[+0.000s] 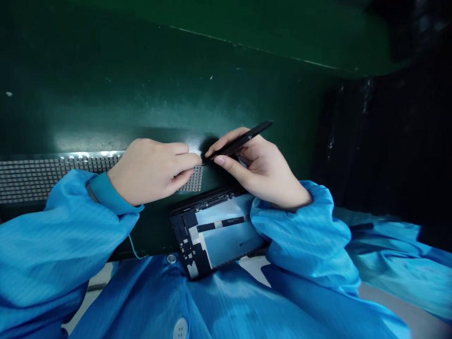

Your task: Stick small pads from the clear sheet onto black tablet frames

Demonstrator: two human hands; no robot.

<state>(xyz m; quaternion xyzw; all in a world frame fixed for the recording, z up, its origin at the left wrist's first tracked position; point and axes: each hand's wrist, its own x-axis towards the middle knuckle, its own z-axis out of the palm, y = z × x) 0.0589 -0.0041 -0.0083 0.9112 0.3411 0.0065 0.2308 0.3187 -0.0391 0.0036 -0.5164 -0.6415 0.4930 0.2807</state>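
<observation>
In my right hand (259, 162) is a pair of black tweezers (247, 136), pinched between thumb and fingers, with the tips pointing down to the left. My left hand (151, 169) is closed in a pinch right at those tips; whatever its fingertips hold is hidden or too small to make out. Under the left hand lies a long sheet of small square grey pads (28, 179), its right end showing just below the fingers. Nearer my body, below both hands, an opened tablet-like device (226, 240) lies tilted, its inner side up, partly covered by my right sleeve.
The dark green tabletop (106, 103) stretches away from me, with a raised green edge (282, 42) at the back. Black sheeting (363, 141) hangs at the right. Blue cloth (395, 249) lies at the lower right.
</observation>
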